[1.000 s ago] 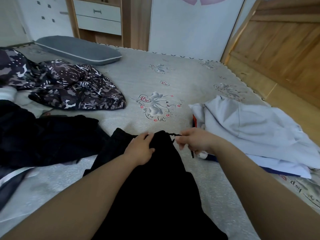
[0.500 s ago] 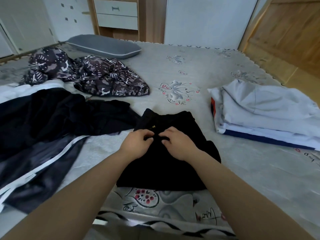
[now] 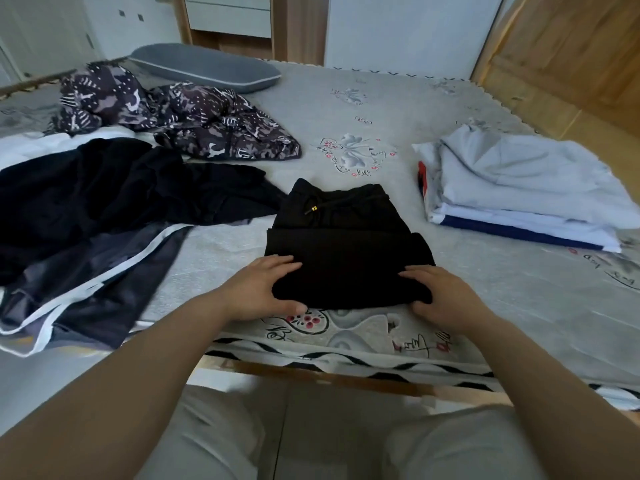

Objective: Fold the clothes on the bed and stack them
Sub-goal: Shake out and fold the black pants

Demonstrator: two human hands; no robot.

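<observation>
Head view: black pants folded small at near bed edge, not yet stacked.
Left hand and right hand gripping its near corners; folded stack right; dark clothes and camo garment left, unfolded.

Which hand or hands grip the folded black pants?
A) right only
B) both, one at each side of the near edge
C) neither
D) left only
B: the left hand and right hand each hold a near corner of the black pants.
</observation>
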